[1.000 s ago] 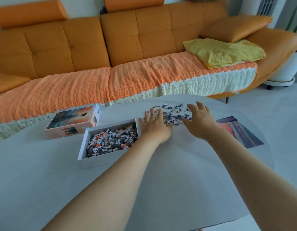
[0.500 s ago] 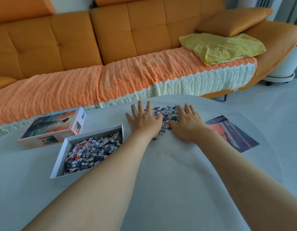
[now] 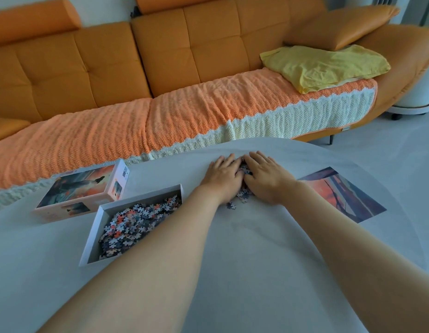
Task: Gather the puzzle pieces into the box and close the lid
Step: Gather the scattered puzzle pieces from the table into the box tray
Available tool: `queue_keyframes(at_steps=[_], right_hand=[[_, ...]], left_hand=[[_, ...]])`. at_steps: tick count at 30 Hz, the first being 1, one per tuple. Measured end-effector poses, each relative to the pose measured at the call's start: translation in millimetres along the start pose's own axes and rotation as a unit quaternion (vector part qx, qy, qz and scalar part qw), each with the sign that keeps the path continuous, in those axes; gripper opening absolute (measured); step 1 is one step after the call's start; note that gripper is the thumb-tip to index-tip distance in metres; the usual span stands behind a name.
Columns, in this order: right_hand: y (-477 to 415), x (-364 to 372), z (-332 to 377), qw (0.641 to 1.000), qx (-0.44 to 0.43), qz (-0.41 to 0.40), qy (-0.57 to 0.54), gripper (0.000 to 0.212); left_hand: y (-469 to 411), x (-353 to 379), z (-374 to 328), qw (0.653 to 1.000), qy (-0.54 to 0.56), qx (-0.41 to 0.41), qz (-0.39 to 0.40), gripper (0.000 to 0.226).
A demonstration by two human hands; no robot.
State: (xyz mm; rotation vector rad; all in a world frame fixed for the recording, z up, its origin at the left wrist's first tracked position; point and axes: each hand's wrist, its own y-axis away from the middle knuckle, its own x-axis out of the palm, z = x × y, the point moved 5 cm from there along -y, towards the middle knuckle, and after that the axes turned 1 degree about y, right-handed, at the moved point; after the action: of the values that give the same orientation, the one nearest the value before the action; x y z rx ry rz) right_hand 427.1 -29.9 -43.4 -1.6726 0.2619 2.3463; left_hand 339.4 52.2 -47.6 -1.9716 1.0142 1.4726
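Head view: the box is seen open on the counter, already well filled with pieces. Just right of the box, a small pile is pressed together between the left hand and the right hand. Both are laid palm down with fingers nearly straight, cupping the pile from either side, not clenched round it. A few strays are seen at the pile's near edge. The lid is lying picture-side up just behind the box's left end; whether they touch cannot be told. Farther right of the box, a print is lying flat. Most of the gathering is judged done: the pile is yet to be moved into the box, and the lid is yet to be fitted.
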Motion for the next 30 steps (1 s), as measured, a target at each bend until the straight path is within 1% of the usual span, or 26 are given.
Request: queue_keyframes(at_steps=[3, 7, 11, 14, 17, 19, 21, 24, 25, 27, 28, 30], right_hand=[[18, -7, 11, 0.999, -0.016, -0.010, -0.045, 0.053], [46, -4, 21, 0.998, -0.027, -0.010, -0.049, 0.051], [80, 6, 27, 0.999, -0.012, -0.009, -0.052, 0.052], [104, 7, 39, 0.998, -0.021, -0.019, -0.058, 0.050], [119, 6, 52, 0.996, -0.034, -0.021, -0.085, 0.049], [126, 5, 58, 0.991, -0.022, -0.004, -0.131, 0.047], [130, 2, 61, 0.982, 0.001, 0.015, -0.186, 0.042], [128, -8, 63, 0.978, 0.026, 0.002, -0.209, 0.045], [125, -11, 62, 0.978, 0.035, -0.010, -0.207, 0.045], [118, -14, 60, 0.977, 0.058, -0.029, -0.204, 0.044], [114, -14, 58, 0.976, 0.070, -0.033, -0.204, 0.043], [104, -15, 58, 0.977, 0.076, -0.037, -0.194, 0.042]], left_hand=[[20, 2, -4, 0.999, 0.041, -0.009, -0.005, 0.051], [53, 4, -14, 0.998, 0.064, -0.022, -0.012, 0.052], [88, 9, -24, 0.998, 0.060, -0.027, -0.008, 0.054], [114, 9, -30, 0.998, 0.058, -0.015, -0.027, 0.051], [134, 1, -34, 0.999, 0.030, -0.023, -0.026, 0.040], [144, -8, -36, 0.999, 0.012, -0.042, -0.007, 0.034], [153, -18, -37, 0.999, 0.008, -0.046, -0.006, 0.031], [162, -31, -35, 0.999, 0.012, -0.017, -0.046, 0.034], [165, -37, -32, 0.997, 0.007, -0.007, -0.074, 0.035], [169, -49, -23, 0.990, -0.039, 0.001, -0.136, 0.038], [171, -51, -15, 0.987, -0.073, -0.009, -0.145, 0.041], [171, -49, 7, 0.985, -0.115, -0.060, -0.112, 0.050]])
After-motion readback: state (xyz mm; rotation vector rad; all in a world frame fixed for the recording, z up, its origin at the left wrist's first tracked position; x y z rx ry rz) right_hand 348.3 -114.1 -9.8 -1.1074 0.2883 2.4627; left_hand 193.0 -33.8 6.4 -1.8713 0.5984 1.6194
